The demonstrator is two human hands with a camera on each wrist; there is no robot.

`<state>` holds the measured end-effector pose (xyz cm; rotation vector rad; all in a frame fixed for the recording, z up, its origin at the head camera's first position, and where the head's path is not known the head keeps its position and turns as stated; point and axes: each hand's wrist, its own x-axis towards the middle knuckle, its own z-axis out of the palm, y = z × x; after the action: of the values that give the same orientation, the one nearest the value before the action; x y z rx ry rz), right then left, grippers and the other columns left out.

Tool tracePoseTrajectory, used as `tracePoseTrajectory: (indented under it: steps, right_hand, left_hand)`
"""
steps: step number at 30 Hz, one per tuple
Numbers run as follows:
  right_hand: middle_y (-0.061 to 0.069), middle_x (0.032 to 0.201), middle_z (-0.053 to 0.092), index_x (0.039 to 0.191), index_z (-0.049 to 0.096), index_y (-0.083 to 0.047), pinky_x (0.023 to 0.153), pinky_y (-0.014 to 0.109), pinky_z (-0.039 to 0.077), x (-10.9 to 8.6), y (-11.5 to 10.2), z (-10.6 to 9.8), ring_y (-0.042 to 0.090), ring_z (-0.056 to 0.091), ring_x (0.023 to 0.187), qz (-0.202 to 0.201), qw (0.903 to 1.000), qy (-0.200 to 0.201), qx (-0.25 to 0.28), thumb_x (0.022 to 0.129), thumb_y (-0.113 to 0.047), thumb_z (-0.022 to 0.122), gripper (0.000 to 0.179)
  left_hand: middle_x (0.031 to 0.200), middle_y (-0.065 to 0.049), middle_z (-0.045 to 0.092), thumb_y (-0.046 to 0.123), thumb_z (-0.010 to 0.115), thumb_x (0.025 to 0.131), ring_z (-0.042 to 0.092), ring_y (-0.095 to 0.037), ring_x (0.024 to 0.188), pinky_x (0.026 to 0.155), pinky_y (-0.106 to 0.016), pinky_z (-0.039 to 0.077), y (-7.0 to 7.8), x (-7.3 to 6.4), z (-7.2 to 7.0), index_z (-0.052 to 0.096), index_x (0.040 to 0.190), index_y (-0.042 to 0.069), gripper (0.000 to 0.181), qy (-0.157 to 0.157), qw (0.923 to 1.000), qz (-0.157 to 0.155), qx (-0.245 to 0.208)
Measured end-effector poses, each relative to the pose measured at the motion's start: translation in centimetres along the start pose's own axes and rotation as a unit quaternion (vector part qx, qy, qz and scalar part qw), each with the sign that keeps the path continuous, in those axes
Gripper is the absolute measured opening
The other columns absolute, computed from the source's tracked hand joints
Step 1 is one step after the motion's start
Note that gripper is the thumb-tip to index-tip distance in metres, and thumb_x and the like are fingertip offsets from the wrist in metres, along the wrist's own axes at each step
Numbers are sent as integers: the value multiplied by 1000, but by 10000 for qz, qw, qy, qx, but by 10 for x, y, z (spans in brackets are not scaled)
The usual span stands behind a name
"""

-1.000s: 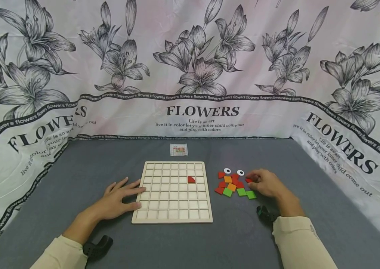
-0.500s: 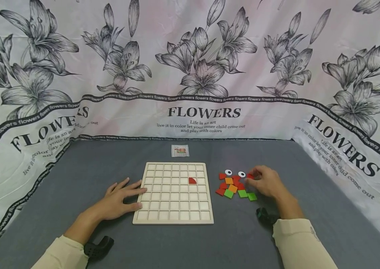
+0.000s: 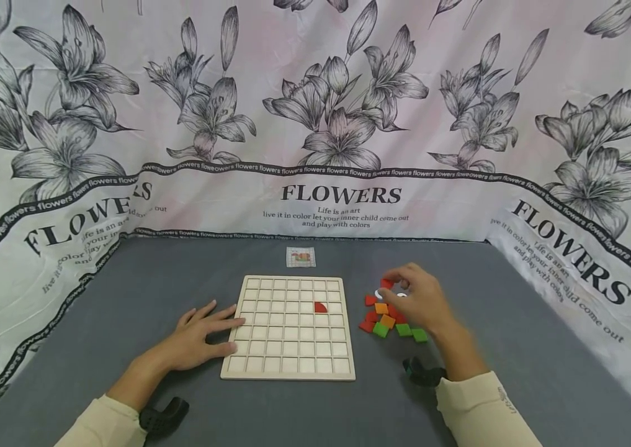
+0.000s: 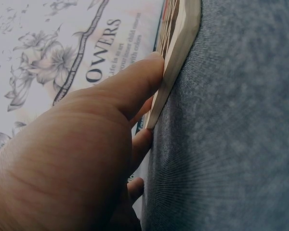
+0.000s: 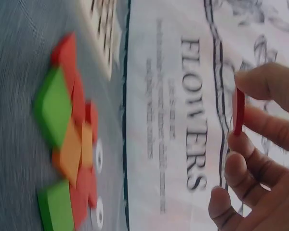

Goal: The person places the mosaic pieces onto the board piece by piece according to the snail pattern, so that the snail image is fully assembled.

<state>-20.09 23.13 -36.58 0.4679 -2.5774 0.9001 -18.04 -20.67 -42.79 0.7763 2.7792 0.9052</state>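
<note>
My right hand (image 3: 418, 299) pinches a red tile (image 5: 238, 111) between thumb and fingertips, held up over the loose pieces. The tile shows edge-on in the right wrist view. Fingers spread, my left hand (image 3: 198, 335) rests at the left edge of the wooden grid board (image 3: 287, 328), with thumb and fingertips touching its rim. One red quarter-round tile (image 3: 321, 307) lies in a cell toward the board's upper right. Beside the board sits a pile of red, orange and green tiles, including a green tile (image 5: 55, 107) and an orange tile (image 5: 67, 156). My right hand partly covers this pile.
Two round eye pieces lie at the pile's far side, one eye piece (image 5: 99, 156) showing well in the right wrist view. Behind the board is a small picture card (image 3: 301, 257). A floral curtain (image 3: 343, 205) borders the grey tabletop (image 3: 192, 261) at the back and sides.
My right hand has lifted a red tile from the pile's right side and moved left with it. The left hand stays at the board's edge. The head view has tilted slightly up.
</note>
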Motion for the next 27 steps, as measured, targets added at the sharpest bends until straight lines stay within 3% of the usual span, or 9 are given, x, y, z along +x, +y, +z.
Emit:
tracePoseTrajectory:
  steps: [8, 16, 27]
  right_hand:
    - [0, 90, 58, 101, 74, -6, 65, 38, 47, 3, -23, 19, 24, 56, 81, -453, 9987, 215, 73, 81, -16, 80, 23]
    - [-1, 89, 57, 99, 74, -6, 66, 38, 48, 7, -38, 35, 26, 55, 82, -523, 9982, 230, 197, 80, -13, 80, 21]
    - [-1, 89, 57, 99, 74, -4, 71, 46, 51, 10, -47, 65, 34, 58, 84, -610, 9945, -90, 845, 81, -15, 79, 22]
  left_hand:
    - [152, -12, 34, 47, 63, 92, 8, -47, 140, 104, -65, -5, 2, 0, 5, 57, 139, 18, 55, 36, 9999, 94, -89]
    - [153, -9, 33, 49, 62, 91, 7, -45, 141, 105, -63, -6, 1, 0, 4, 56, 139, 19, 57, -40, 9999, 6, -128]
    - [153, -10, 33, 50, 62, 91, 7, -45, 141, 105, -64, -6, -2, 0, 1, 56, 140, 17, 59, -4, 10000, 28, -83]
